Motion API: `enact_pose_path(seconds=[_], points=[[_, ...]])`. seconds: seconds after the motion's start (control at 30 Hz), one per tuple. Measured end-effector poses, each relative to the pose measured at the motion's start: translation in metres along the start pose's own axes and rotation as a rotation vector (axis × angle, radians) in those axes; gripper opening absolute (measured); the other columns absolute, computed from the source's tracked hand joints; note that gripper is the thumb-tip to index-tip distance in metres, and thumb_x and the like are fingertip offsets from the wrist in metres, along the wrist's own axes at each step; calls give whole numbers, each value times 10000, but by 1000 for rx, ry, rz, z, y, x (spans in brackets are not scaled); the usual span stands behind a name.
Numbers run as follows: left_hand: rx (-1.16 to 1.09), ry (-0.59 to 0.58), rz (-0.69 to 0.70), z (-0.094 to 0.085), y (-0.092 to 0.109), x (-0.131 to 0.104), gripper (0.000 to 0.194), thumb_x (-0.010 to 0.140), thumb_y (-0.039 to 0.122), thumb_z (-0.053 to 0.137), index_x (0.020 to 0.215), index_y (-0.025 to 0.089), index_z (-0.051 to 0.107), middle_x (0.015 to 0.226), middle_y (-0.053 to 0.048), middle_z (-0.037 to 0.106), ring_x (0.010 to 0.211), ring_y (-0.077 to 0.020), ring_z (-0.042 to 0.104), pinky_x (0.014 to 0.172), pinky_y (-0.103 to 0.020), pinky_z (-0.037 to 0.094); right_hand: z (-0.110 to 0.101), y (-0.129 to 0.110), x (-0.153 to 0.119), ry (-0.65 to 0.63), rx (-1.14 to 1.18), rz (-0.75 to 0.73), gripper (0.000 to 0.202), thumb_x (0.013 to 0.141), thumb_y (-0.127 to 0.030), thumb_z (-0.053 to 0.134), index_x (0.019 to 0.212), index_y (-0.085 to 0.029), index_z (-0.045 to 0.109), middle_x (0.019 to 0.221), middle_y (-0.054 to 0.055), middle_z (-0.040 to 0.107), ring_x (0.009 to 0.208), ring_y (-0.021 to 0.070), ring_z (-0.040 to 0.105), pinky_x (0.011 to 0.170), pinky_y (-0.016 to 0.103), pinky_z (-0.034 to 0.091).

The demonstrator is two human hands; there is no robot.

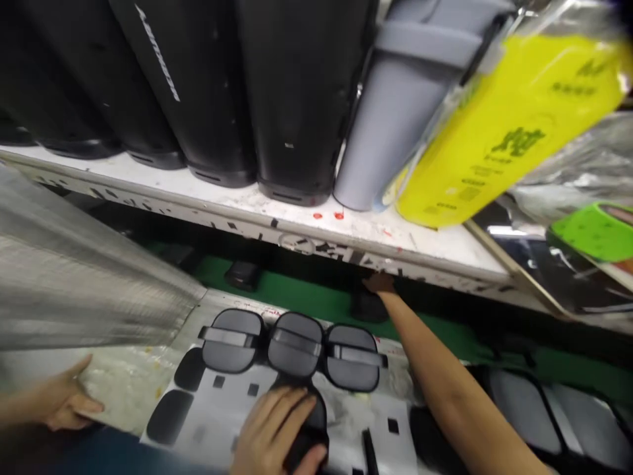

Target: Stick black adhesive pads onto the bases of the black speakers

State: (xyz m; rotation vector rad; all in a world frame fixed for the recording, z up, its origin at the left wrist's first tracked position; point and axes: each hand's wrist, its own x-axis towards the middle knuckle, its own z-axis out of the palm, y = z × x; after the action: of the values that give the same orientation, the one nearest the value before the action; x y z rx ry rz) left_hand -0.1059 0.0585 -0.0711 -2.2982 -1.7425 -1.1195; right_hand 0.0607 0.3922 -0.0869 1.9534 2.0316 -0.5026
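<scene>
Our left hand [277,429] is closed over a black rounded part [311,422] at the near edge of the view. The fingers lie across its top and the thumb curls under its lower end. The part is dark, smooth and matte, and mostly hidden by the hand. It rests on a pale template sheet [237,409] marked with black squares and dark oval patches.

Just beyond it, three dark grey oval lids [297,346] sit side by side on the sheet, touching, each with a flat bar across its top.

Our right arm stretches well forward, and the right hand [380,284] reaches the underside of the white shelf edge [346,241], just above a small dark block [368,307] on the green belt [306,297]. We cannot tell how its fingers are set.

On the shelf stand tall black housings [297,99], a grey housing [390,112] and a yellow bag [504,125], crowding the space above the belt. At the far left, another hand [64,396] presses flat on a plastic-covered surface.
</scene>
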Motion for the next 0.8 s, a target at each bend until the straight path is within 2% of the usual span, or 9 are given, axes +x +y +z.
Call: enact_pose_path(seconds=[0.17, 0.33, 0.4, 0.47, 0.53, 0.6, 0.67, 0.73, 0.8], points=[[-211, -104, -64, -16, -7, -10, 346, 926, 365, 584, 1211, 168, 586, 1056, -111, 606, 1067, -266, 570, 941, -415, 484, -6, 8, -37, -85, 99, -8, 262, 960, -341, 601, 1124, -140, 636, 1186, 86, 649, 1073, 220, 632, 943, 446, 527], [-363, -150, -242, -25, -16, -45, 551, 952, 557, 442, 1402, 240, 465, 1363, -125, 469, 1253, -316, 480, 1023, -471, 434, -18, 48, -188, 31, 257, -140, 304, 1030, -238, 373, 1004, -149, 663, 1073, 94, 694, 1051, 196, 632, 963, 322, 449], [-437, -166, -348, -26, -17, -51, 549, 937, 534, 498, 1418, 274, 444, 1400, -110, 464, 1280, -306, 478, 1033, -464, 435, -5, 70, -251, 35, 522, -305, 380, 1020, -454, 369, 1011, -202, 654, 938, 40, 695, 870, 174, 645, 820, 271, 483], [-511, -143, -417, -23, -17, -49, 485, 901, 476, 597, 1337, 289, 497, 1375, -96, 510, 1283, -298, 483, 1048, -479, 423, 30, 86, -289, -230, 746, -380, 431, 968, -560, 422, 1082, -225, 667, 889, 32, 697, 824, 184, 649, 755, 270, 507], [-560, -89, -449, -17, -17, -42, 319, 851, 404, 694, 1114, 282, 563, 1230, -66, 616, 1247, -282, 504, 1040, -484, 423, 86, 87, -300, -379, 789, -338, 426, 994, -471, 379, 1196, -199, 638, 942, 56, 701, 855, 189, 657, 783, 288, 533], [-573, -71, -463, -12, -18, -33, 266, 780, 342, 786, 881, 263, 554, 1003, -25, 680, 1180, -270, 535, 996, -452, 447, 151, 73, -291, -388, 726, -266, 416, 979, -279, 328, 1213, -114, 629, 991, 121, 706, 882, 221, 683, 768, 330, 561], [-589, -97, -462, -11, -17, -28, 310, 713, 329, 847, 740, 244, 549, 820, 0, 666, 1089, -262, 575, 931, -402, 478, 208, 48, -278, -376, 680, -273, 368, 919, -138, 407, 1187, -69, 649, 1132, 177, 688, 1083, 256, 654, 967, 386, 510], [-622, -114, -469, -15, -17, -31, 345, 709, 360, 838, 643, 228, 526, 718, 11, 635, 1004, -253, 621, 918, -388, 491, 246, 19, -270, -362, 652, -331, 352, 884, -37, 465, 1178, -91, 650, 1199, 148, 671, 1162, 239, 619, 1037, 409, 474], [-624, -75, -527, -26, -17, -43, 374, 771, 365, 771, 606, 218, 469, 669, 18, 619, 949, -240, 659, 976, -410, 477, 264, -8, -270, -324, 617, -371, 359, 874, -1, 525, 1199, -115, 626, 1265, 117, 637, 1217, 233, 581, 1067, 446, 453]])
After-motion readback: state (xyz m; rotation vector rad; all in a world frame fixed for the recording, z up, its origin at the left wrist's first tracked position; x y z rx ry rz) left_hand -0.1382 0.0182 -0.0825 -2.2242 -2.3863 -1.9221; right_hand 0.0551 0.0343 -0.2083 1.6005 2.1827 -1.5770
